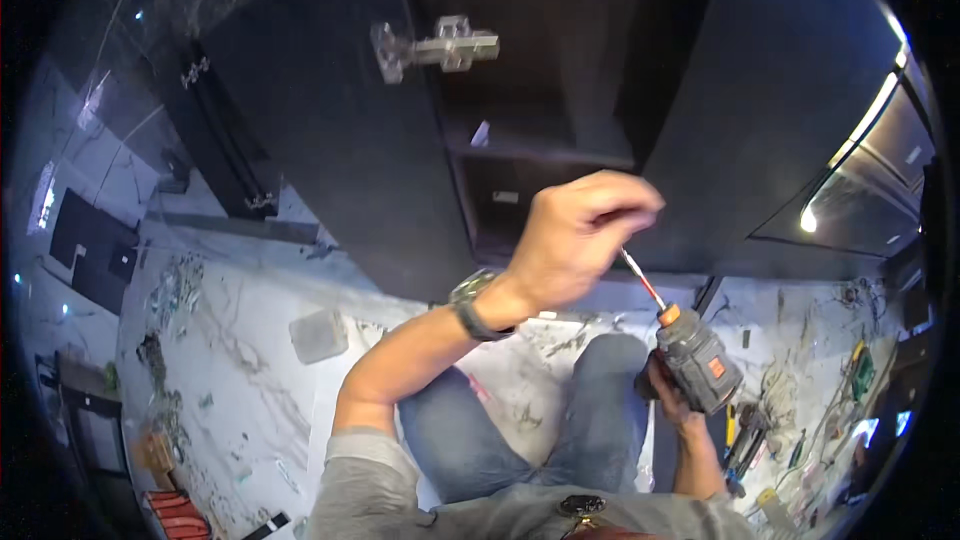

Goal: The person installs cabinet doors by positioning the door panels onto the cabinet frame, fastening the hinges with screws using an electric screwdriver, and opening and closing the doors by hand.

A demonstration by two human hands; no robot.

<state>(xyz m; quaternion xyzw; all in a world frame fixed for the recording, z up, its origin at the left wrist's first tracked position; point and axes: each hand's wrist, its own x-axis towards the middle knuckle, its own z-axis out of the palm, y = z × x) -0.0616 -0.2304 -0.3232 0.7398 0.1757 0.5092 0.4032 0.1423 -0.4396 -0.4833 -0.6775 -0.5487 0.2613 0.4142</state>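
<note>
Pinching the long bit (640, 278) near its top, the left hand (578, 240) has its fingers bunched tight around the thin metal shaft. The bit slants down to the orange collar of a grey drill (697, 358), which the right hand (668, 390) grips from below, fingers wrapped round the body; much of that hand is hidden behind the tool. A small red label sits on the drill's side. A dark watch (478, 305) circles the left wrist.

Behind the hands stands a dark cabinet (560, 90) with a matt door (330, 140) swung open, a bright metal hinge (440, 45) on its inner face. Two small pale stickers show inside the cabinet, one on the shelf above and one on the panel below; their print is too small to make out. The floor (240, 340) is white marbled stone strewn with scraps, and a pale square block (318, 335) lies on it. Tools (800, 420) at lower right are too blurred to tell apart.
</note>
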